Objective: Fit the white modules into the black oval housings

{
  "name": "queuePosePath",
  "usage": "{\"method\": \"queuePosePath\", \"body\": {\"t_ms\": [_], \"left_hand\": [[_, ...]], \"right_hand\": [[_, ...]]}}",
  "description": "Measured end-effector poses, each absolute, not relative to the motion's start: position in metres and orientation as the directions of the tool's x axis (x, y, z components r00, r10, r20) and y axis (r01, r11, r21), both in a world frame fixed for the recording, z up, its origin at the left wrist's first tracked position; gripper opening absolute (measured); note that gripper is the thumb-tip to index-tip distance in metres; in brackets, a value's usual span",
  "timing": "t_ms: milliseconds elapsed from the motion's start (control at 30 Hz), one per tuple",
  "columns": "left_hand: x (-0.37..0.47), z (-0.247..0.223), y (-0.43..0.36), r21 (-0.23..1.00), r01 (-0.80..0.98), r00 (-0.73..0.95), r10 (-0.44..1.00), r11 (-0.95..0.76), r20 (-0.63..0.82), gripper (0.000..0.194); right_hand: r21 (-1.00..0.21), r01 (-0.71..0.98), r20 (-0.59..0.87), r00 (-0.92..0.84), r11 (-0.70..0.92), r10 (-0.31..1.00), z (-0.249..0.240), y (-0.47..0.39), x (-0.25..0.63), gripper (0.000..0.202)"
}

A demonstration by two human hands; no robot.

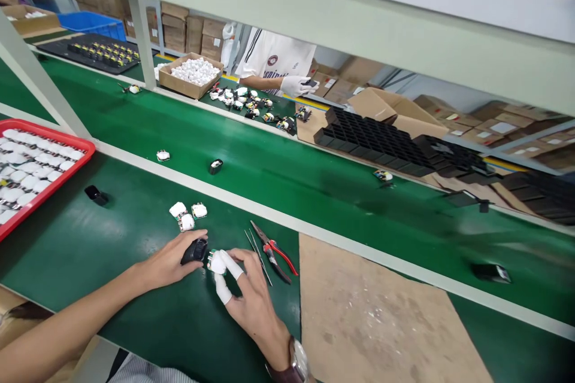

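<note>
My left hand is closed around a small black plastic case, with its end turned toward my right hand. In my right hand, fingertips in white finger cots pinch a small circuit board topped with a white pad. Board and case are very close; whether they touch I cannot tell. Just beyond my left hand lie several similar white-topped boards. Right of my right hand are metal tweezers and red-handled pliers.
A red tray of white-topped boards stands at left, near another black case. Brown cardboard covers the bench at right. Across the green conveyor, carrying scattered parts, a co-worker's gloved hand holds a black part. A frame beam crosses overhead.
</note>
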State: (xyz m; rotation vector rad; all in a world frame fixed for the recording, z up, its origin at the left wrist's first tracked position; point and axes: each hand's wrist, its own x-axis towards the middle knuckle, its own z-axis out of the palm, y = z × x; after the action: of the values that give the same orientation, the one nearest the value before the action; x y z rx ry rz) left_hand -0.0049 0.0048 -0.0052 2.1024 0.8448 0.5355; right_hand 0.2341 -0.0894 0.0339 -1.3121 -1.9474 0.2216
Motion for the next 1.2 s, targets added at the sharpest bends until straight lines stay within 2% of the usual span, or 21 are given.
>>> {"method": "queuePosePath", "body": {"t_ms": [133,267,600,733,933,1067,1200], "left_hand": [[-0.002,-0.008,0.001,0.788,0.330,0.711,0.685,-0.520,0.155,0.077],[-0.001,-0.008,0.000,0.747,0.311,0.715,0.662,-0.588,0.224,0.080],[-0.001,-0.007,-0.002,0.724,0.311,0.727,0.645,-0.616,0.236,0.084],[-0.001,-0.008,-0.002,0.736,0.319,0.731,0.649,-0.598,0.211,0.084],[-0.003,-0.010,-0.002,0.746,0.315,0.718,0.661,-0.587,0.216,0.082],[-0.002,-0.009,-0.001,0.746,0.322,0.708,0.672,-0.583,0.220,0.083],[-0.002,-0.010,-0.001,0.742,0.317,0.710,0.666,-0.591,0.227,0.082]], "right_hand": [[-0.446,0.765,0.503,-0.215,0.465,0.837,0.038,-0.083,0.226,0.056],[-0.398,0.787,0.476,-0.262,0.472,0.839,0.042,-0.082,0.224,0.046],[-0.329,0.825,0.365,-0.337,0.459,0.868,0.047,-0.082,0.225,0.026],[-0.281,0.844,0.314,-0.369,0.456,0.875,0.052,-0.080,0.224,0.027],[-0.319,0.830,0.302,-0.369,0.458,0.879,0.055,-0.076,0.225,0.022],[-0.361,0.813,0.325,-0.349,0.456,0.879,0.056,-0.074,0.227,0.025],[-0.337,0.824,0.323,-0.354,0.456,0.878,0.055,-0.075,0.226,0.021]]}}
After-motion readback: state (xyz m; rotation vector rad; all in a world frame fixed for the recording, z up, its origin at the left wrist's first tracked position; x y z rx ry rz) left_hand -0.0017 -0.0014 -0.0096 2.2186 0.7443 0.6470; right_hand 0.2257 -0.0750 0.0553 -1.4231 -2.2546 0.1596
